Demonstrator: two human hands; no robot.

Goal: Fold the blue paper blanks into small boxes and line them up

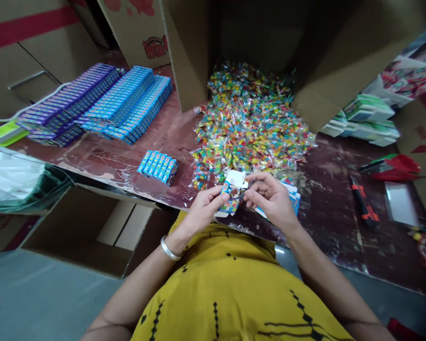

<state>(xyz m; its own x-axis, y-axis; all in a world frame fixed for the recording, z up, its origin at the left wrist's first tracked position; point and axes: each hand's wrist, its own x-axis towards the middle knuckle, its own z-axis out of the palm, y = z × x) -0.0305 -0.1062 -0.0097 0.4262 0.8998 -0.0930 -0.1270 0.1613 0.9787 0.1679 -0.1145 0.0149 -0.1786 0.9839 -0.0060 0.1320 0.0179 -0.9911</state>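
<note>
My left hand (206, 207) grips a small blue printed candy box (231, 192) between thumb and fingers, with white flaps standing out at its top and bottom. At the box's right edge, my right hand (268, 196) is curled, its fingertips closed on the upper side flap. Partly behind my right hand lie several flat blue-and-white cartons (293, 198). Just beyond both hands spreads a heap of clear packets of colourful candies (250, 132). To the left, a short row of blue boxes (158, 166) stands on the dark red table (120, 163).
Stacks of blue boxes (128, 104) and purple boxes (71, 104) fill the back left. A large cardboard carton (190, 57) lies open behind the candy. An orange-and-black cutter (365, 204) rests at the right. Below the table's left edge is an open cardboard box (81, 232).
</note>
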